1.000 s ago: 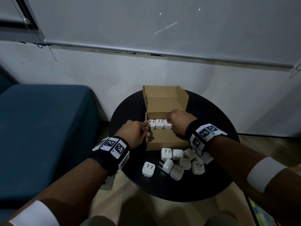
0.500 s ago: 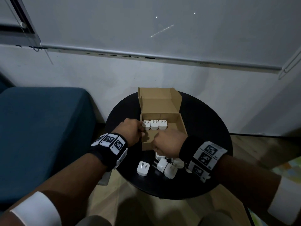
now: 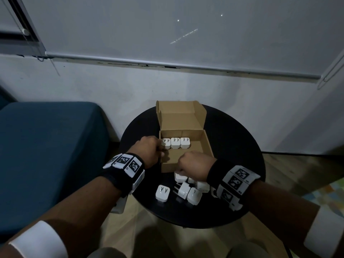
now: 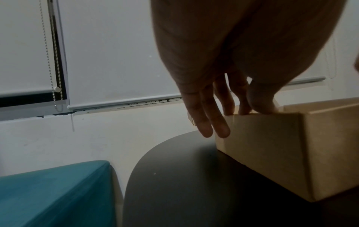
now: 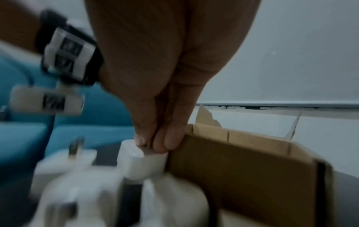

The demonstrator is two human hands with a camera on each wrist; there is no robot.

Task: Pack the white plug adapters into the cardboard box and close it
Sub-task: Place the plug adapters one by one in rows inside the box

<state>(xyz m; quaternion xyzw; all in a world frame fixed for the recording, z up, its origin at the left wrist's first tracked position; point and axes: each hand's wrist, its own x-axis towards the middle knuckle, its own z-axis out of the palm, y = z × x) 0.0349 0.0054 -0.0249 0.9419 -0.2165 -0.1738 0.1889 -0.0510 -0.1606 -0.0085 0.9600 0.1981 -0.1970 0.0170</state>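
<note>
The open cardboard box [image 3: 205,146] stands on a round black table, its lid [image 3: 180,116] upright at the back. Three white plug adapters [image 3: 175,143] sit in a row along the far wall inside. My left hand [image 3: 149,151] holds the box's left wall [image 4: 272,145], with thumb and fingers [image 4: 211,122] at its top edge. My right hand [image 3: 193,167] is just in front of the box, over the loose pile. Its fingertips [image 5: 170,141] pinch one white adapter [image 5: 143,161] by its prongs, close to the box's front wall [image 5: 242,169].
Several loose adapters [image 3: 194,195] lie on the black table [image 3: 232,146] in front of the box, one apart at the left [image 3: 162,192]. A blue upholstered seat [image 3: 46,155] stands left of the table. A white wall and a roller blind are behind.
My right hand has pulled back out of the box to the loose pile in front and taken hold of an adapter. My left hand has stayed at the box's left wall.
</note>
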